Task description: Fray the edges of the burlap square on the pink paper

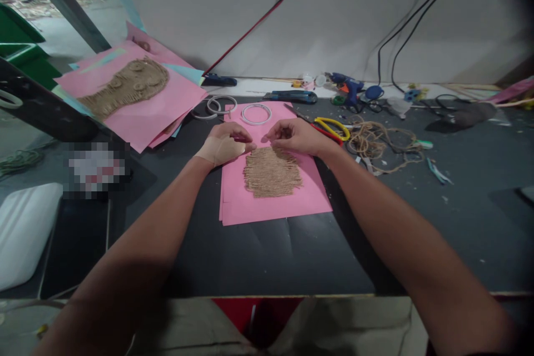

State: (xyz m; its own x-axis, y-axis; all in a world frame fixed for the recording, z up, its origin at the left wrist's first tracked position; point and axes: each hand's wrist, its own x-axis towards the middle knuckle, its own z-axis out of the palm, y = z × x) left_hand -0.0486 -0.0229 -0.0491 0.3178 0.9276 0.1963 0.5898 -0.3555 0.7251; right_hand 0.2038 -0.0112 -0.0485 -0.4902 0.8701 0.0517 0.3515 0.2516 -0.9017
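Observation:
A panel of jute twine (273,173), laid in close parallel rows with frayed side ends, lies on pink paper sheets (237,211). My left hand (225,143), with a beige wrap over its wrist and palm, pinches at the panel's top left edge. At the top right edge, the fingertips of my right hand (294,136) are pinched together on the twine too. The strand between the two hands is hard to separate from the top row. Just beyond my hands, a white ring (256,114) lies on the paper.
Scissors with yellow and red handles (334,129) and a tangle of twine (375,142) lie right of my right hand. A blue utility knife (292,97) and blue glue gun (350,88) are behind. Pink sheets with a twine shape (133,83) are at left.

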